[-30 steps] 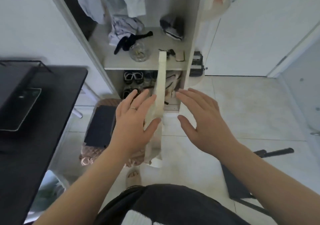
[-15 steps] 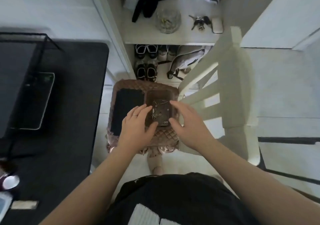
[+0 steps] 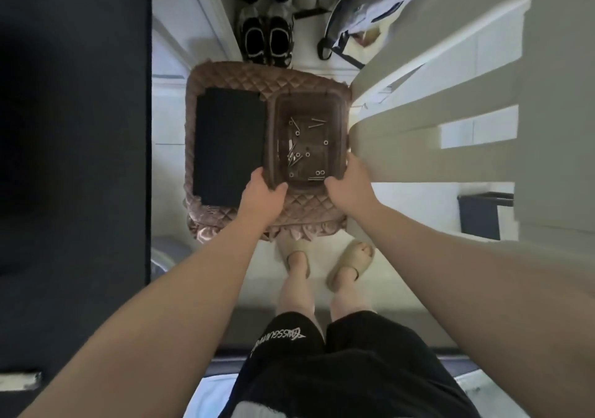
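Note:
A brown see-through plastic box [image 3: 335, 108] with several screws and washers [image 3: 297, 155] inside rests on a stool with a quilted pink cushion [image 3: 244, 76]. My left hand [image 3: 262, 192] grips the box's near left corner, thumb on the near rim. At the near right corner, my right hand [image 3: 349, 181] grips the box the same way. A black flat pad [image 3: 228, 145] lies on the cushion to the left of the box.
A white slatted wooden frame [image 3: 450, 95] leans close on the right, touching the stool's edge. A black desk [image 3: 74, 128] borders the left. Shoes [image 3: 267, 39] and a grey bag [image 3: 357, 15] sit beyond the stool. My feet in beige slippers [image 3: 351, 260] stand just before it.
The view has tipped down from the wardrobe to the stool. My hands left the white frame, came down to the box and now grip its two near corners.

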{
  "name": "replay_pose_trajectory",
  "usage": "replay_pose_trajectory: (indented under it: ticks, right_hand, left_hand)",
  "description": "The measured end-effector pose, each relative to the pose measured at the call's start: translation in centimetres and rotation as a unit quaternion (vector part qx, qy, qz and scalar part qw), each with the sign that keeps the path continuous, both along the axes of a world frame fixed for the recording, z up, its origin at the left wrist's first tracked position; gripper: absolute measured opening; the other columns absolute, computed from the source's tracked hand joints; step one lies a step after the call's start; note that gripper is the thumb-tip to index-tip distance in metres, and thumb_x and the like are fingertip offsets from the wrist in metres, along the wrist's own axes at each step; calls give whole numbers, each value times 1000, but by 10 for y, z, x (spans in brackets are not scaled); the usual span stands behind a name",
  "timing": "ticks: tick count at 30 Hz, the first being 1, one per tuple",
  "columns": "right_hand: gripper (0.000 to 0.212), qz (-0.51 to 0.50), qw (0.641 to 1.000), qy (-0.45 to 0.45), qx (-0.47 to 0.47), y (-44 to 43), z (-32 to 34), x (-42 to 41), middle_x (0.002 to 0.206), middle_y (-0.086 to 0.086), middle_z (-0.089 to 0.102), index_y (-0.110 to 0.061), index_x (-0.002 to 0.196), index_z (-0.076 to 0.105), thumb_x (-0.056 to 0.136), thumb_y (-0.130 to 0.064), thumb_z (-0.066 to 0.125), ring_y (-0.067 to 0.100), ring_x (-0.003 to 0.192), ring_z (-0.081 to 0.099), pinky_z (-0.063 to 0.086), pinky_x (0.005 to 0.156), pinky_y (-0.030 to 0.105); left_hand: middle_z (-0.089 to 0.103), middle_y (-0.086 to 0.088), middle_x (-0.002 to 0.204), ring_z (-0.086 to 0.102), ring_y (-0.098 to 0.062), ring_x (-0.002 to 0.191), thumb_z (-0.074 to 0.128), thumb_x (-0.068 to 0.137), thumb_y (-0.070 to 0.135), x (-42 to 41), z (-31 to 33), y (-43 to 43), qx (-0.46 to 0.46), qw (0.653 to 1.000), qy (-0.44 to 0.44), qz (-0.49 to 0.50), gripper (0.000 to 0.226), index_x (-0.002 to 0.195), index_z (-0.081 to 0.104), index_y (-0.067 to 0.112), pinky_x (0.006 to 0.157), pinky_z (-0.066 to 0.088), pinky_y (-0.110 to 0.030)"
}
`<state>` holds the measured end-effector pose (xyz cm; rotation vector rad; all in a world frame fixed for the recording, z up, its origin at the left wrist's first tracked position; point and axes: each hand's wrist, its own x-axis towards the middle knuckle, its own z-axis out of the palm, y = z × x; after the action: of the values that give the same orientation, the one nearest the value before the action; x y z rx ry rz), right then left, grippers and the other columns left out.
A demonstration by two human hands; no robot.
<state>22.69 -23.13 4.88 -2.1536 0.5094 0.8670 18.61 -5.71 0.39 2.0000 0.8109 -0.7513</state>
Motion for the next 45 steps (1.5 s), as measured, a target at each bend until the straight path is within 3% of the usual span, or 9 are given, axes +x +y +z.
replay_pose_trajectory:
  ticks: [5,10,14,18,22,25,30,36,45]
  right_hand:
    - [50,-71,996,58,9,-4,-38,8,124,11,64,-8,140,48,92,-17,60,30,112,60,46,98,33]
    - [27,-160,983,89,22,-11,-46,6,92,16,67,-4,111,71,87,-6,58,32,89,65,51,80,41]
    - [23,-170,982,83,25,-8,-23,4,71,7,56,-17,71,58,87,0,59,28,75,59,55,73,43]
    - [21,-216,969,81,91,-1,8,-1,75,10,54,-12,77,56,92,4,54,22,66,55,59,61,39]
    - [23,-220,964,54,139,0,48,-6,78,12,57,-13,78,60,94,1,52,25,70,57,56,67,39]
    - [12,-209,963,18,171,-1,79,-9,88,11,64,-10,94,65,96,-3,55,25,81,63,58,69,38]
    - [11,-225,946,-74,219,-1,142,-7,96,5,69,-15,102,65,97,-7,60,28,99,70,59,89,46]
    - [15,-221,911,-199,285,-12,231,3,86,-9,75,-19,103,68,96,-7,63,8,85,71,59,74,25]
    - [20,-270,857,-343,274,-58,330,-3,103,3,76,-17,113,68,96,-9,64,19,97,73,61,82,33]
  left_hand:
    - [67,-12,122,64,-33,114,63,95,32,6,-27,-3,-28,998,33,52,47,134,56,8,102,50,-42]
    - [65,-8,112,62,-28,107,65,95,30,6,-27,-4,-24,995,31,91,42,129,55,8,97,50,-37]
    - [59,1,95,61,-21,89,63,95,22,4,-12,-2,-30,990,12,137,25,112,46,14,82,46,-32]
    - [61,-9,105,73,-28,84,58,96,14,-1,16,0,-107,968,17,227,28,120,44,9,86,60,-49]
    - [65,-10,111,76,-19,75,57,96,20,-13,50,6,-112,970,-24,212,18,109,46,18,78,63,-47]
    - [66,-5,108,76,-18,77,58,94,25,-15,83,14,-101,972,-79,195,15,96,44,30,79,62,-48]
    - [69,3,105,74,-21,91,61,77,45,-3,159,26,-116,964,-169,172,31,103,49,34,86,59,-50]
    - [73,13,94,74,-16,89,63,66,59,24,247,25,-132,937,-288,149,35,96,54,44,86,59,-48]
    - [73,8,96,74,-16,91,66,68,55,68,338,-24,-194,885,-418,71,27,92,58,46,81,61,-44]
